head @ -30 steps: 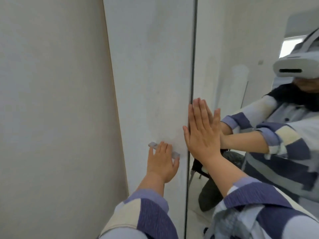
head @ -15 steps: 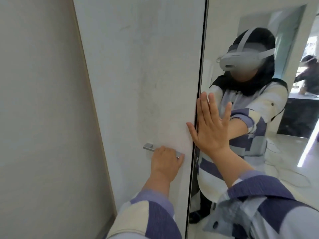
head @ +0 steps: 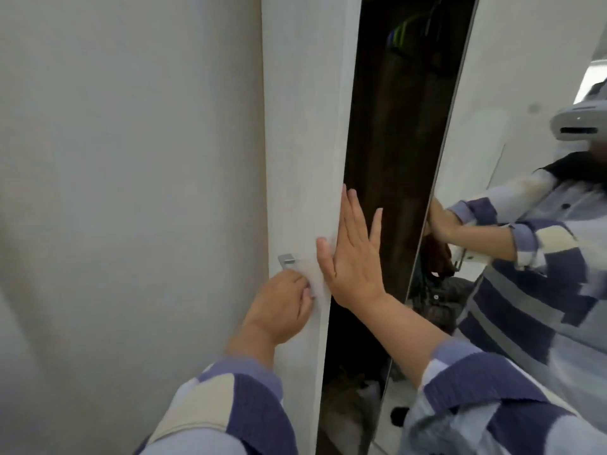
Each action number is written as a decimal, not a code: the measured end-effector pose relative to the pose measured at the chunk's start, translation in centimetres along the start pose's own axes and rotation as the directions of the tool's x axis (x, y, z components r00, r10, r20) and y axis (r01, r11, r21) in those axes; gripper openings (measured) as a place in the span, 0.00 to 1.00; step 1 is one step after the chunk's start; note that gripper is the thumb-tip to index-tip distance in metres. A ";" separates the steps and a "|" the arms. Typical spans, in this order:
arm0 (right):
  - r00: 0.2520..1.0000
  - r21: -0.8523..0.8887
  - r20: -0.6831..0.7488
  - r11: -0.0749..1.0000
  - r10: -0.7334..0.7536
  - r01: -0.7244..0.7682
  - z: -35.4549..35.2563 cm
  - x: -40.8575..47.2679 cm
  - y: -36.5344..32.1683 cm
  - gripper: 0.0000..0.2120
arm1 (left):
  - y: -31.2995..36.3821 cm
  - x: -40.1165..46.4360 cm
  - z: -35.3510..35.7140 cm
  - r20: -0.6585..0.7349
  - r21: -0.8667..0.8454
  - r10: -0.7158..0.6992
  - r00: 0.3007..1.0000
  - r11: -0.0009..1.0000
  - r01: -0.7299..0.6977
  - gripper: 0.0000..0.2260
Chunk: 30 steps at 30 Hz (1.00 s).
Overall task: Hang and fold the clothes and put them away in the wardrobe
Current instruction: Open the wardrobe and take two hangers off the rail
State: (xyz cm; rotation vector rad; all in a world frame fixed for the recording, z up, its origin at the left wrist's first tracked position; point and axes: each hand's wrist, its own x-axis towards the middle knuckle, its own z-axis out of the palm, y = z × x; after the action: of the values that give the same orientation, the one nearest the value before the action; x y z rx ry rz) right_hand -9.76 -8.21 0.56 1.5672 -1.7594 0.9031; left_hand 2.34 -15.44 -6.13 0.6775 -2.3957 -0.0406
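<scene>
Our left hand (head: 279, 310) is curled around the lower end of the metal handle (head: 289, 260) on the white wardrobe door (head: 302, 142), fingers closed on it, while our right hand (head: 353, 254) is spread flat with its fingers apart, the palm against the door's right edge and the thumb on its front face. The door stands ajar, and to its right a tall dark gap (head: 394, 159) shows the inside of the wardrobe. High in that gap we make out a few coloured hangers (head: 407, 31), dim and blurred, and some pale things lie on the floor inside, too unclear to name. Right of the gap is a mirrored door (head: 512, 77), which reflects us in our striped sleeves. A plain wall (head: 131, 192) fills the left.
</scene>
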 end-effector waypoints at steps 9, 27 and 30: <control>0.946 0.505 0.100 0.835 -0.307 0.218 3.0 1.0 -7.5 0.25 | -1.6 -6.3 -8.2 -0.307 0.308 -0.195 0.932 0.906 0.291 0.27; 0.941 0.267 0.149 0.929 -0.303 0.257 14.6 13.2 -14.9 0.30 | -14.0 -1.9 -17.0 -0.511 0.783 -0.182 0.840 0.304 0.542 0.43; 0.942 0.223 0.091 0.929 -0.322 0.296 17.2 14.7 -15.7 0.30 | -16.9 -1.4 -17.2 -0.540 0.744 -0.169 0.825 0.362 0.561 0.37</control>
State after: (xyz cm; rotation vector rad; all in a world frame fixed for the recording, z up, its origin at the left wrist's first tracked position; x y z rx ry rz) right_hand 4.13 -31.71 3.87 2.0091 -1.4758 0.8651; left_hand 21.19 -27.04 3.52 1.5515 -1.6533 1.1584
